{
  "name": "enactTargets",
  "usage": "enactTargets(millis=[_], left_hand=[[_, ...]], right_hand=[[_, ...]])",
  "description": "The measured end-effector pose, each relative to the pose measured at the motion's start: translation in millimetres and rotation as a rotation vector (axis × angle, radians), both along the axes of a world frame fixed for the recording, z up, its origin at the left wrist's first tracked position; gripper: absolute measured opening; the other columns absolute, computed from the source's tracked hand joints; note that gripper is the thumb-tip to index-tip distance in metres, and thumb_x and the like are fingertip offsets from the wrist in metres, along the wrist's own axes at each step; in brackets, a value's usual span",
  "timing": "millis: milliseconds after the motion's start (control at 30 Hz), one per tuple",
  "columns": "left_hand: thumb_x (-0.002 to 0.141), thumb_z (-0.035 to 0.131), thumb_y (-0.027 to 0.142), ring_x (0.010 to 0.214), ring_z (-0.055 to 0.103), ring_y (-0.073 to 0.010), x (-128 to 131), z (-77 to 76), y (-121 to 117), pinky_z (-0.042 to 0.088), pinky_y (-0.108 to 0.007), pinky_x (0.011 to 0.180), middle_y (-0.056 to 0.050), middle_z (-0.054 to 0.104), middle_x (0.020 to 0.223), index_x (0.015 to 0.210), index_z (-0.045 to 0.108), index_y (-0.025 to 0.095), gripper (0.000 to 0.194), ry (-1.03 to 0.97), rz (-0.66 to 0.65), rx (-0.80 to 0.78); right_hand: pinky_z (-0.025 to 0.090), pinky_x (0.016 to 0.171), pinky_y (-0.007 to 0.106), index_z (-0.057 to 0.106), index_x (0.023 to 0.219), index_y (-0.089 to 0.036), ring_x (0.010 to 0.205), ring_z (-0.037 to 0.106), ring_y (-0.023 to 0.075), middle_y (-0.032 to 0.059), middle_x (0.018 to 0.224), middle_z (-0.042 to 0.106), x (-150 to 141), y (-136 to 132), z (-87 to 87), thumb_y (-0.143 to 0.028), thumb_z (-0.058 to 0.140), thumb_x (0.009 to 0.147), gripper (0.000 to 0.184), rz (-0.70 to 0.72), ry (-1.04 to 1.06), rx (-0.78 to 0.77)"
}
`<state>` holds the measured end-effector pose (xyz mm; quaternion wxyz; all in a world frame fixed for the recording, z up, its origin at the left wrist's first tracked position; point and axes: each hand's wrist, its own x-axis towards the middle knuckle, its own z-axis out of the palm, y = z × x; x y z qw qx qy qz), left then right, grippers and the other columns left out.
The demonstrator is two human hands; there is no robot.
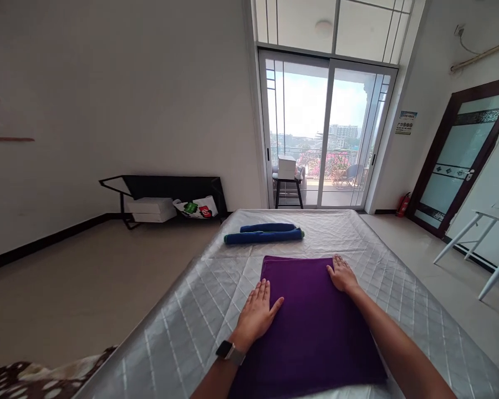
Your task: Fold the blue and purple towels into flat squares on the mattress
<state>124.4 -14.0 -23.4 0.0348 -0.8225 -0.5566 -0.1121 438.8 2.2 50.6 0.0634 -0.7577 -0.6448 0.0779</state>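
Note:
A purple cloth (305, 327), folded into a flat rectangle, lies on the silver quilted mattress (199, 310) before me. My left hand (258, 310) rests palm down on the cloth's left edge, fingers out and thumb spread inward; a watch (229, 351) is on that wrist. On the far right corner of the cloth, my right hand (341, 272) lies flat with its fingers stretched forward. Beyond the cloth sit two rolled blue towels (264, 236), side by side and touching neither hand.
Behind the mattress are sliding glass doors (328, 133) with a black stool (289, 191) near them. Left, a black rack (170, 185) stands around a white box (152, 210) and a printed bag (196, 207). To the right are a white table (494, 216) and a red fire extinguisher (403, 205).

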Motion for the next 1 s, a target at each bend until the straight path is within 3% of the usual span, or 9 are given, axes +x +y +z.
enactTargets(millis=[133,300,433,500,600,767,867,933,1000], left_hand=[[0.096,0.019,0.062,0.147,0.030,-0.0312,0,2.1,-2,0.028,-0.049,0.118,-0.020,0.037,0.156,0.149,0.037,0.005,0.080,0.023,0.025,-0.013],[0.098,0.023,0.054,0.145,0.034,-0.0307,-16,10.2,-2,0.027,-0.051,0.118,-0.014,0.042,0.154,0.144,0.048,0.017,0.065,0.064,0.009,-0.032],[0.098,0.023,0.053,0.144,0.035,-0.0332,-37,29.1,-1,0.030,-0.049,0.117,-0.022,0.040,0.153,0.144,0.044,0.001,0.072,0.055,0.248,-0.007],[0.099,0.022,0.052,0.144,0.034,-0.0332,-31,41.5,-3,0.031,-0.047,0.118,-0.024,0.038,0.154,0.144,0.042,-0.003,0.074,0.028,0.269,0.041],[0.101,0.020,0.050,0.144,0.035,-0.0295,13,57.9,-6,0.032,-0.046,0.117,-0.020,0.041,0.154,0.144,0.044,0.003,0.068,0.011,0.050,0.083],[0.102,0.020,0.052,0.144,0.037,-0.0244,130,69.6,-4,0.032,-0.044,0.118,-0.012,0.046,0.152,0.145,0.046,0.015,0.063,-0.026,-0.343,0.102],[0.102,0.015,0.052,0.144,0.036,-0.0239,173,66.8,7,0.031,-0.043,0.118,-0.013,0.045,0.153,0.146,0.045,0.013,0.066,-0.047,-0.374,0.015],[0.102,0.011,0.052,0.145,0.034,-0.0237,179,61.3,19,0.030,-0.043,0.119,-0.013,0.042,0.154,0.146,0.044,0.011,0.069,-0.058,-0.319,-0.062],[0.100,0.011,0.056,0.146,0.031,-0.0236,168,53.9,34,0.028,-0.044,0.119,-0.012,0.039,0.156,0.148,0.041,0.013,0.071,-0.063,-0.266,-0.108]], right_hand=[[0.010,0.121,0.033,0.022,0.155,-0.004,0.151,0.012,0.0185,0.0128,0.163,0.020,-1,0,-1.4,-0.045,0.021,0.100,0.069,0.001,0.023,0.019],[0.009,0.121,0.033,0.023,0.154,-0.003,0.151,0.013,0.0188,0.0127,0.163,0.020,-4,-3,5.0,-0.044,0.021,0.099,0.069,0.002,0.042,0.009],[0.009,0.121,0.034,0.023,0.154,-0.003,0.151,0.014,0.0191,0.0127,0.163,0.020,-6,-3,7.5,-0.043,0.021,0.099,0.069,0.000,0.060,0.007],[0.009,0.121,0.034,0.023,0.154,-0.002,0.151,0.013,0.0195,0.0131,0.163,0.020,-8,-3,7.6,-0.043,0.022,0.099,0.069,-0.001,0.073,0.010],[0.009,0.121,0.034,0.024,0.154,-0.002,0.151,0.013,0.0200,0.0136,0.163,0.020,-8,-3,6.8,-0.043,0.023,0.099,0.069,0.001,0.085,0.014],[0.011,0.121,0.035,0.024,0.154,-0.001,0.151,0.013,0.0204,0.0150,0.162,0.020,-6,-1,0.9,-0.041,0.025,0.099,0.068,0.010,0.056,0.024],[0.012,0.120,0.035,0.023,0.154,-0.002,0.151,0.013,0.0198,0.0149,0.162,0.020,-3,1,-4.1,-0.038,0.026,0.098,0.066,0.031,0.036,0.027],[0.013,0.120,0.036,0.022,0.155,-0.004,0.151,0.014,0.0197,0.0132,0.163,0.020,-2,2,-6.8,-0.039,0.025,0.098,0.067,0.033,0.037,0.035],[0.012,0.121,0.036,0.022,0.155,-0.004,0.151,0.014,0.0201,0.0119,0.163,0.019,-3,3,-8.7,-0.042,0.024,0.098,0.068,0.017,0.046,0.042]])
